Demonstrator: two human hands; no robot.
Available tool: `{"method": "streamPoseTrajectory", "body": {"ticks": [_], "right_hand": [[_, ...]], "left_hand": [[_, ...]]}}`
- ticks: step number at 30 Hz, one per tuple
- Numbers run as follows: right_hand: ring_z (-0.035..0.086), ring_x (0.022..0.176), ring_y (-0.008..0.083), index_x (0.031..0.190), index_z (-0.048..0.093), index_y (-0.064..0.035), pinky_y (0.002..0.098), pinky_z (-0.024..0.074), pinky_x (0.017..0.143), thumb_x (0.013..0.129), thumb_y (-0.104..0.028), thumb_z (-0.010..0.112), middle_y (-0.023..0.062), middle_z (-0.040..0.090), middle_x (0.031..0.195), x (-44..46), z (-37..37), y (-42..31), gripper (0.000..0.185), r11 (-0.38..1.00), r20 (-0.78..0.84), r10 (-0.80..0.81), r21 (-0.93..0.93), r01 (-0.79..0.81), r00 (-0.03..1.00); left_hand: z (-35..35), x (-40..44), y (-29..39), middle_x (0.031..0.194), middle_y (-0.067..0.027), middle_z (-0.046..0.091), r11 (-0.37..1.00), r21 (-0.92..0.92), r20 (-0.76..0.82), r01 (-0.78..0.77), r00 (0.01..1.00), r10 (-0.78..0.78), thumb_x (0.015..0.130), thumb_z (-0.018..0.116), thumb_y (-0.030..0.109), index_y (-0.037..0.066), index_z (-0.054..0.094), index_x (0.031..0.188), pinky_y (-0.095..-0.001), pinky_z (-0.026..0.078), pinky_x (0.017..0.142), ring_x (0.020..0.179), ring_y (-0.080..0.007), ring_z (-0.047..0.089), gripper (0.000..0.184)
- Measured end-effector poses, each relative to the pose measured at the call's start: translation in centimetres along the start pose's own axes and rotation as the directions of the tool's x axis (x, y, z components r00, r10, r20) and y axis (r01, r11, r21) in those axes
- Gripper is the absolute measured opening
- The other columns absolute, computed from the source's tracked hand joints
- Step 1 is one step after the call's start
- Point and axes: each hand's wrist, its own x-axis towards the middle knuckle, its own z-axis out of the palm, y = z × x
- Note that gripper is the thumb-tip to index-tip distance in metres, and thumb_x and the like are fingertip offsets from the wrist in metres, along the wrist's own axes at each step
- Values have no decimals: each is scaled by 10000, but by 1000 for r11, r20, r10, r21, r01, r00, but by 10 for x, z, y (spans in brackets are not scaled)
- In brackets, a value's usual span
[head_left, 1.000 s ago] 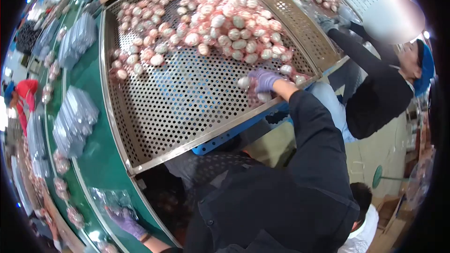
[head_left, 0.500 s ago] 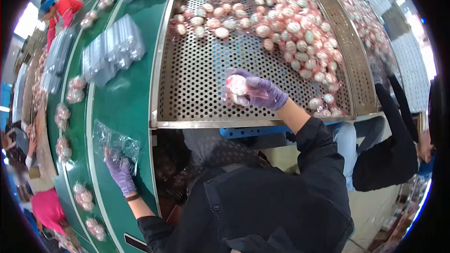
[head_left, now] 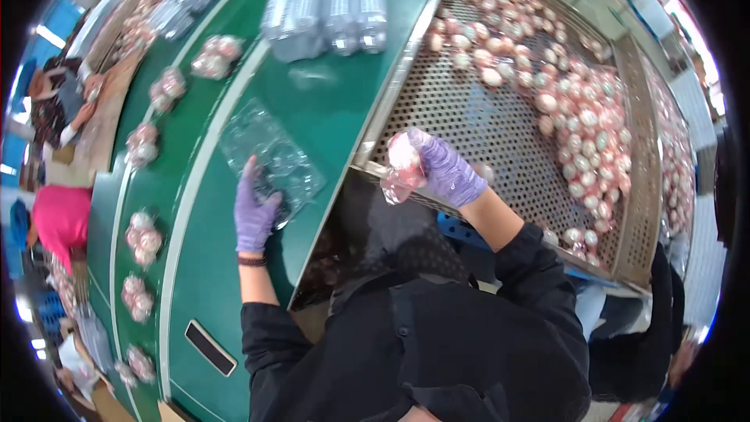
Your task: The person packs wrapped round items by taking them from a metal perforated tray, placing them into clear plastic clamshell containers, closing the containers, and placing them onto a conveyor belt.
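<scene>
My right hand (head_left: 447,172), in a purple glove, is closed around a few wrapped eggs (head_left: 404,154) in clear, red-printed film. It is above the near left corner of a perforated metal tray (head_left: 461,117). Inside that tray lies a large heap of similar wrapped eggs (head_left: 582,125). On the green work surface (head_left: 328,121), my left hand (head_left: 256,211), also gloved in purple, rests with index finger and thumb apart at the near edge of a clear plastic bag (head_left: 269,152). Contact under its fingers is partly hidden.
Bundles of clear plastic packaging (head_left: 324,19) lie farther up the surface. Clusters of wrapped eggs (head_left: 143,238) line the strip at left. A phone (head_left: 210,348) lies near me. A co-worker in pink (head_left: 61,219) is at left; another person's dark sleeve (head_left: 656,320) shows at right.
The view has turned, so the tray appears farther right. My right hand has carried the wrapped eggs from over the tray's middle to its left edge. My left hand stays by the bag.
</scene>
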Motion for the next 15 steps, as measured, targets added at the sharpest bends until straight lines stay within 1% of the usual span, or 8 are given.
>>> {"method": "streamPoseTrajectory", "body": {"ticks": [2,3,4,5,6,8,12,15], "right_hand": [[551,679,175,940,564,8,332,485,649,890,-445,520,72,583,776,23,8,13,459,996,-39,-4,-92,0,999],[535,640,174,909,559,10,331,475,617,894,-463,500,72,573,742,34,13,19,477,991,-59,-5,-137,-3,998],[535,640,172,918,560,17,320,474,614,888,-449,516,74,571,741,40,31,17,469,985,-111,-26,-172,6,994],[621,788,148,1032,566,-6,246,522,625,860,-278,615,92,627,915,55,23,17,326,998,169,49,-38,-43,984],[617,789,148,1072,542,-19,246,523,630,845,-251,625,96,616,957,58,47,15,335,995,58,24,-98,-18,998],[608,818,155,1163,487,-70,256,528,679,807,-196,648,86,583,1043,74,74,19,411,929,1,-13,-371,12,1000],[613,889,234,1125,495,-105,345,523,737,753,-214,691,101,572,1013,117,117,50,434,131,352,-430,-887,443,831],[591,902,291,1120,519,-126,363,505,751,730,-247,692,105,558,978,131,136,64,443,-244,413,-234,-901,358,880]], "left_hand": [[-3,4,-4,1279,-104,501,999,-29,34,-24,999,25,661,623,-52,92,354,1385,-291,393,961,1224,-221,445,785],[-4,6,-5,1257,-93,516,999,37,29,-5,1000,4,659,629,-52,109,308,1412,-259,460,804,1010,-179,561,834],[-6,5,4,1244,-91,523,999,26,52,43,998,-44,657,638,-48,111,275,1424,-247,461,716,855,-146,547,863],[-9,7,13,1232,-88,530,996,10,82,91,992,-91,654,646,-44,113,243,1436,-234,462,629,699,-113,533,894],[-9,10,6,1199,-87,548,999,35,78,30,996,-32,647,662,-35,119,205,1446,-230,447,542,539,-82,404,934],[-7,13,-10,1175,-85,560,999,43,88,-2,996,-2,649,667,-25,123,191,1448,-230,452,561,562,-87,439,942],[-6,16,-10,1129,-100,578,987,158,48,-12,999,4,643,668,28,112,222,1438,-261,476,602,586,-130,484,916],[-4,20,-14,1113,-106,581,989,147,36,20,999,-26,641,670,46,117,232,1436,-274,489,624,604,-157,510,910]]}}
